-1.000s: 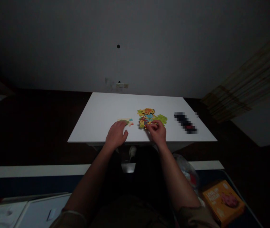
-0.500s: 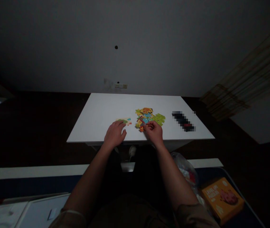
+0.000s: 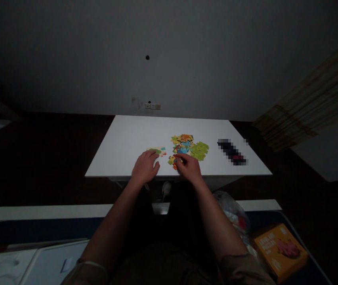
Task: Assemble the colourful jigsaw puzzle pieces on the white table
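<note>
Right hand (image 3: 190, 168) now shifted left, fingers pinching puzzle piece (image 3: 173, 160) off pile (image 3: 186, 145); left hand (image 3: 145, 167) unmoved, fingers together flat beside small assembled section (image 3: 158, 151).

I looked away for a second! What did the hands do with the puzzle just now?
The right hand slid left and nearer, drawing a loose puzzle piece out of the colourful pile. The left hand stayed flat beside the small joined bit; the green section stayed put.
</note>
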Demonstrator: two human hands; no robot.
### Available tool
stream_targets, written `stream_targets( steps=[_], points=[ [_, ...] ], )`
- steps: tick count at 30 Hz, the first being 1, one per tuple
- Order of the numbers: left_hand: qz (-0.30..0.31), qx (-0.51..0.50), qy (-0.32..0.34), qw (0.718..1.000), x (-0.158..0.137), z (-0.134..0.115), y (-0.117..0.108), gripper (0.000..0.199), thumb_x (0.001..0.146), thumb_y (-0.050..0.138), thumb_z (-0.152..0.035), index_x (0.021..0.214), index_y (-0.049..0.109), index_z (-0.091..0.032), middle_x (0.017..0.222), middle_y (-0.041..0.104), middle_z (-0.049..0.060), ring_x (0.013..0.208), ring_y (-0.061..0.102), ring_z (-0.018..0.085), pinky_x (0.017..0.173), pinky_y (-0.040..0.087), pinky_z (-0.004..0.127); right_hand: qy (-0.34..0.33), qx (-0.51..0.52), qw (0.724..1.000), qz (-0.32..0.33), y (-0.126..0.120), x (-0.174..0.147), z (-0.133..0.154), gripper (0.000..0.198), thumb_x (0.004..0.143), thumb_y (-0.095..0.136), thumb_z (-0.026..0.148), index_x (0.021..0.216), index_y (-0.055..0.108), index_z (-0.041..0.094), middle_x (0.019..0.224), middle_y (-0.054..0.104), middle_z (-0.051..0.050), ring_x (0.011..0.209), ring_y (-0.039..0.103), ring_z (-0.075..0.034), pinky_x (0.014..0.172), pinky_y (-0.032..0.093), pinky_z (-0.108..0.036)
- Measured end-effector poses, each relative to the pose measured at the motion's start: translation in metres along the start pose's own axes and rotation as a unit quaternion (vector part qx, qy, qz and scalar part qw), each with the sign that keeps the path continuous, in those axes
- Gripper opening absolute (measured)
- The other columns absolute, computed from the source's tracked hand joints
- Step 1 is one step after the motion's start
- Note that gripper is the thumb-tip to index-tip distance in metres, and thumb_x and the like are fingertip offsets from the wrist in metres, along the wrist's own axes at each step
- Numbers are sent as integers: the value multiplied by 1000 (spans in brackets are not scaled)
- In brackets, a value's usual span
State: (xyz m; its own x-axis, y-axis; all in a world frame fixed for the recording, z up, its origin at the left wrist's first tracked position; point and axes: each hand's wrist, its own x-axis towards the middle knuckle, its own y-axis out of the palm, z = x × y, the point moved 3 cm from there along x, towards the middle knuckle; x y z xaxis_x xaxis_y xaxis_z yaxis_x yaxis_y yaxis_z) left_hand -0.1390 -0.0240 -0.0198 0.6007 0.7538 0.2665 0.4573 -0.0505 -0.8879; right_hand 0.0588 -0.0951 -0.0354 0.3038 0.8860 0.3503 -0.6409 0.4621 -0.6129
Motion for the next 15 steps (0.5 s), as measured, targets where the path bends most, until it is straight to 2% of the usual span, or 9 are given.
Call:
stream_targets(
  steps=[2,6,9,12,15],
  points=[
    [4,7,-2,1000,0,1,1,36,88,46,-28,121,58,-25,136,51,4,127,42,24,110,31,40,18,-24,999,-39,-9,1,-7,30,85,49,36,102,71,25,100,71,-4,90,63,-23,82,49,-37],
    [0,9,8,1000,-1,2,1,36,88,45,-28,121,58,-23,136,51,6,126,42,24,110,31,39,101,-105,981,-130,-44,7,-36,35,84,46,40,102,70,22,94,70,-8,85,62,-25,74,47,-37],
    [0,15,7,1000,-1,1,1,36,88,45,-28,122,57,-23,135,51,5,125,42,24,109,31,38,144,-168,967,-127,-68,16,-56,35,83,46,40,102,70,23,90,70,-9,82,61,-27,71,46,-38],
    [0,22,4,1000,-1,0,0,36,88,44,-28,122,57,-24,135,51,5,125,43,23,109,31,37,117,-232,961,-92,-77,33,-61,31,82,50,39,97,72,23,92,69,-12,89,59,-30,76,45,-42],
    [0,23,3,1000,-1,-1,-2,35,89,44,-28,121,57,-25,135,52,4,125,43,23,109,32,38,54,-256,963,-69,-72,61,-56,33,83,49,33,105,70,20,103,67,-15,101,55,-32,88,42,-45]
  ],
)
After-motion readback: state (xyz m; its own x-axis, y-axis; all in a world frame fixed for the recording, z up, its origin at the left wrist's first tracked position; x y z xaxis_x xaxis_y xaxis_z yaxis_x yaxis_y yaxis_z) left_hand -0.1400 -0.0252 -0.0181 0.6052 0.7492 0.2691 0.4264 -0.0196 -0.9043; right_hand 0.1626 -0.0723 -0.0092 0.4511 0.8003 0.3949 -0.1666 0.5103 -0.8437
